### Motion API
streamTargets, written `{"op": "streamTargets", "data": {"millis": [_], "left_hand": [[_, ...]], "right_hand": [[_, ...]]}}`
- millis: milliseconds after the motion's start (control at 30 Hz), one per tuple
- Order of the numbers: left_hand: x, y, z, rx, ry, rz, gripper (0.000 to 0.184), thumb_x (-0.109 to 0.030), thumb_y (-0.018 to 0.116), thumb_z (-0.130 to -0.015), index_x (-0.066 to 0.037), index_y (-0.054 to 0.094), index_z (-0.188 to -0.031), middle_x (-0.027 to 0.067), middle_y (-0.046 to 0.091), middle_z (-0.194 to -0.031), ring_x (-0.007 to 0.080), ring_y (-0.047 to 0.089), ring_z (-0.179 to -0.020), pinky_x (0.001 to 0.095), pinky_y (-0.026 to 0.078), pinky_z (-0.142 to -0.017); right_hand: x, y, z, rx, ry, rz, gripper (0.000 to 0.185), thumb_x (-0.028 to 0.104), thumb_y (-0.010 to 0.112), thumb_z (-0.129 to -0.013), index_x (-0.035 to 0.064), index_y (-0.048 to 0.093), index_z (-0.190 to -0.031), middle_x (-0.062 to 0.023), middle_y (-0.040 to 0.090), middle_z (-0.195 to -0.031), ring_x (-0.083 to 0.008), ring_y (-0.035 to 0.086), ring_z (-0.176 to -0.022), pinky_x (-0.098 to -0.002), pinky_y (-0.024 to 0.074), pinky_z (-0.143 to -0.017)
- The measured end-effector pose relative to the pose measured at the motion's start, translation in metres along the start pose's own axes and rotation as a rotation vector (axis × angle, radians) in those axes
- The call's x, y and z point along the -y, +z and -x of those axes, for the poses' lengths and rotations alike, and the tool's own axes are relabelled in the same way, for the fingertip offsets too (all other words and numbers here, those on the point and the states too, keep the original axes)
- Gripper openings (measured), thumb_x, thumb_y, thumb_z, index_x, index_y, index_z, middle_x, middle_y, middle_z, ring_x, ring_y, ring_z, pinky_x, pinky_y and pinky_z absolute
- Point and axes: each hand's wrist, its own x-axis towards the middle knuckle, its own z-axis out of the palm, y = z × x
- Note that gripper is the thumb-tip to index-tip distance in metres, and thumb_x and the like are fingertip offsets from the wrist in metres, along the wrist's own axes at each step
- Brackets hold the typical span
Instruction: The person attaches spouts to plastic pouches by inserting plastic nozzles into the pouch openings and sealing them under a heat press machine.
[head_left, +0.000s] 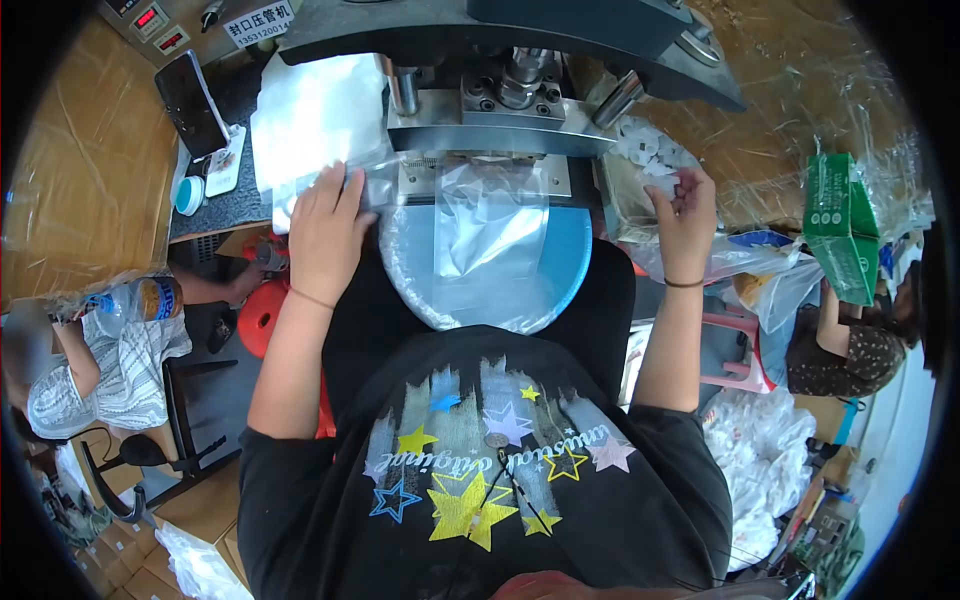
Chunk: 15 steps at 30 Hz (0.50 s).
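Observation:
My left hand (pixel 325 235) lies with fingers stretched out on the lower edge of a stack of clear plastic bags (pixel 315 120), left of a metal press (pixel 500 135). On the right, my right hand (pixel 688 222) pinches a small translucent plastic piece (pixel 664 182) between thumb and fingers, above a container (pixel 625 205) beside a heap of similar pieces (pixel 650 145). One clear plastic bag (pixel 490 225) has its top edge under the press head and hangs down over a blue basin (pixel 575 265) on my lap. Neither hand touches this bag.
A phone (pixel 192 105) leans upright at the left, near a small white-and-teal jar (pixel 188 195). A green box (pixel 840 225) is at the right, by a person (pixel 850 345). Another person (pixel 110 370) sits at the left. White plastic bags (pixel 760 470) are piled at the lower right.

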Motion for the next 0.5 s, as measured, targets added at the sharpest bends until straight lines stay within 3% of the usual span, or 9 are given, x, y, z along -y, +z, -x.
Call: {"op": "streamTargets", "data": {"millis": [67, 100, 133, 167, 200, 267, 367, 433, 500], "left_hand": [[0.000, -0.004, 0.009, -0.054, -0.217, 0.352, 0.037, -0.016, 0.065, -0.096, -0.002, 0.062, -0.130, 0.0213, 0.064, -0.126, 0.0374, 0.062, -0.118, 0.0446, 0.048, -0.100], [0.000, -0.006, 0.015, -0.085, -0.328, 0.525, 0.034, -0.012, 0.066, -0.094, -0.003, 0.065, -0.126, 0.0208, 0.067, -0.121, 0.0366, 0.064, -0.114, 0.0439, 0.050, -0.097], [-0.011, -0.023, 0.009, -0.097, -0.407, 0.772, 0.018, -0.008, 0.065, -0.096, 0.000, 0.070, -0.112, 0.0144, 0.073, -0.099, 0.0234, 0.071, -0.093, 0.0341, 0.054, -0.085], [-0.021, -0.028, 0.009, -0.055, -0.446, 0.921, 0.014, -0.008, 0.066, -0.097, 0.000, 0.071, -0.107, 0.0117, 0.073, -0.095, 0.0191, 0.070, -0.089, 0.0314, 0.053, -0.082], [-0.033, -0.031, 0.009, -0.012, -0.480, 1.073, 0.012, -0.008, 0.066, -0.097, 0.001, 0.072, -0.102, 0.0090, 0.073, -0.091, 0.0149, 0.069, -0.085, 0.0287, 0.052, -0.079], [-0.049, -0.028, 0.010, 0.084, -0.503, 1.321, 0.013, -0.010, 0.072, -0.094, 0.003, 0.073, -0.093, 0.0020, 0.072, -0.083, 0.0051, 0.064, -0.079, 0.0228, 0.050, -0.072], [-0.075, -0.037, 0.000, 0.260, -0.375, 1.155, 0.017, -0.016, 0.075, -0.091, 0.001, 0.074, -0.095, 0.0045, 0.072, -0.079, 0.0059, 0.063, -0.074, 0.0237, 0.050, -0.069], [-0.095, -0.040, -0.004, 0.305, -0.355, 1.194, 0.017, -0.016, 0.077, -0.091, 0.000, 0.075, -0.086, 0.0019, 0.072, -0.079, 0.0050, 0.060, -0.073, 0.0227, 0.047, -0.066], [-0.106, -0.034, -0.001, 0.413, -0.349, 1.319, 0.021, -0.020, 0.073, -0.096, 0.001, 0.074, -0.094, 0.0039, 0.074, -0.086, 0.0080, 0.064, -0.080, 0.0255, 0.051, -0.074]], "right_hand": [[-0.006, -0.005, 0.009, 0.109, 0.026, -0.171, 0.027, 0.011, 0.075, -0.090, 0.0007, 0.063, -0.112, -0.0033, 0.062, -0.094, -0.0106, 0.056, -0.072, -0.0266, 0.0479, -0.067], [0.006, -0.005, 0.014, 0.167, 0.049, -0.199, 0.026, 0.011, 0.073, -0.092, 0.0004, 0.063, -0.113, -0.0046, 0.063, -0.094, -0.0124, 0.058, -0.074, -0.0275, 0.0488, -0.069], [0.029, -0.005, 0.018, 0.223, 0.071, -0.225, 0.024, 0.011, 0.071, -0.093, 0.0001, 0.063, -0.113, -0.0059, 0.064, -0.095, -0.0141, 0.060, -0.077, -0.0283, 0.0496, -0.071], [0.051, -0.002, 0.022, 0.277, 0.091, -0.248, 0.023, 0.011, 0.068, -0.095, -0.0002, 0.064, -0.114, -0.0072, 0.064, -0.096, -0.0159, 0.061, -0.079, -0.0292, 0.0504, -0.073], [0.066, 0.003, 0.026, 0.294, -0.192, -0.107, 0.022, 0.012, 0.061, -0.098, -0.0010, 0.064, -0.116, -0.0126, 0.066, -0.099, -0.0239, 0.065, -0.089, -0.0335, 0.0517, -0.081], [0.091, 0.015, 0.033, 0.556, -0.258, -0.303, 0.021, 0.011, 0.059, -0.097, -0.0006, 0.066, -0.114, -0.0165, 0.067, -0.105, -0.0313, 0.064, -0.097, -0.0378, 0.0512, -0.087], [0.122, 0.017, 0.031, 0.671, -0.192, -0.498, 0.019, 0.010, 0.073, -0.089, 0.0008, 0.071, -0.106, -0.0098, 0.070, -0.095, -0.0181, 0.064, -0.080, -0.0290, 0.0503, -0.074], [0.134, 0.028, 0.032, 0.472, -0.015, -0.771, 0.022, 0.009, 0.077, -0.085, 0.0021, 0.072, -0.105, -0.0071, 0.071, -0.091, -0.0121, 0.061, -0.075, -0.0247, 0.0477, -0.068], [0.139, 0.028, 0.021, 0.486, -0.220, -0.569, 0.018, 0.013, 0.075, -0.089, 0.0026, 0.072, -0.103, -0.0098, 0.071, -0.090, -0.0204, 0.065, -0.079, -0.0311, 0.0502, -0.072]]}}
